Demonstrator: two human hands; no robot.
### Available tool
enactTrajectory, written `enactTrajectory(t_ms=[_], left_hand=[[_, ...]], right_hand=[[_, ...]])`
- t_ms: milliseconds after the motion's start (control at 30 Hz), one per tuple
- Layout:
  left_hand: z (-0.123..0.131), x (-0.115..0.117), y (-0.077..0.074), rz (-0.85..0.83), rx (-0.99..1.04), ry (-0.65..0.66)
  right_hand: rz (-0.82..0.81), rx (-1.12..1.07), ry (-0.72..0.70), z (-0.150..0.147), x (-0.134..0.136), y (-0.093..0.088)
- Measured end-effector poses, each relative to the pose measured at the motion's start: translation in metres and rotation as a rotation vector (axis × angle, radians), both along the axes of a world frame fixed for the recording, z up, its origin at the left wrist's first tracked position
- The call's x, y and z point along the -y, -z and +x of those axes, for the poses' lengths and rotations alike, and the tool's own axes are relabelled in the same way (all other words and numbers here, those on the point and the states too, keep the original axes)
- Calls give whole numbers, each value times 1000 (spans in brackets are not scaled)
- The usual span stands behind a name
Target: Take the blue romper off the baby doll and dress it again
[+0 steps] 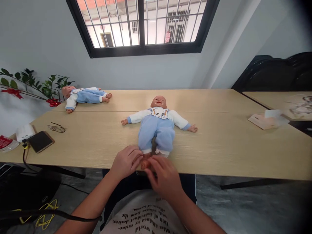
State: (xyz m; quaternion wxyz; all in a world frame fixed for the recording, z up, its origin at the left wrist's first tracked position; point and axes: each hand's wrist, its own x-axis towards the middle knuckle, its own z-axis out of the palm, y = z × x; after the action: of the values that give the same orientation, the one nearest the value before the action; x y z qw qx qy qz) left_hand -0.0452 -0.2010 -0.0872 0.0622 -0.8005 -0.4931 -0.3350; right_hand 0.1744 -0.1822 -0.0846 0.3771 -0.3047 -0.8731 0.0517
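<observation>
A baby doll (158, 128) in light blue overalls with white sleeves lies on its back on the table, arms spread and feet toward me. A white animal-face bib (160, 112) covers its chest. Around the doll's ankle and trouser cuff on the left side, the fingers of my left hand (127, 161) are closed. My right hand (165, 177) holds the bare foot (145, 164) on that same side between thumb and fingers. The doll's other foot is mostly hidden behind my right hand.
A second doll (85, 96) lies at the back left beside a potted plant (48, 86). On the left are glasses (57, 127), a phone (41, 141) and a white box (25, 132). A small packet (263, 121) rests at the right of the wooden table (219, 143).
</observation>
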Motion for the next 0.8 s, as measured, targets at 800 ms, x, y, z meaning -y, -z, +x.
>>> enactTrajectory(t_ms=[800], left_hand=[[68,3,25,63,116,214]], right_hand=[[58,-77,9,34,-36,20]])
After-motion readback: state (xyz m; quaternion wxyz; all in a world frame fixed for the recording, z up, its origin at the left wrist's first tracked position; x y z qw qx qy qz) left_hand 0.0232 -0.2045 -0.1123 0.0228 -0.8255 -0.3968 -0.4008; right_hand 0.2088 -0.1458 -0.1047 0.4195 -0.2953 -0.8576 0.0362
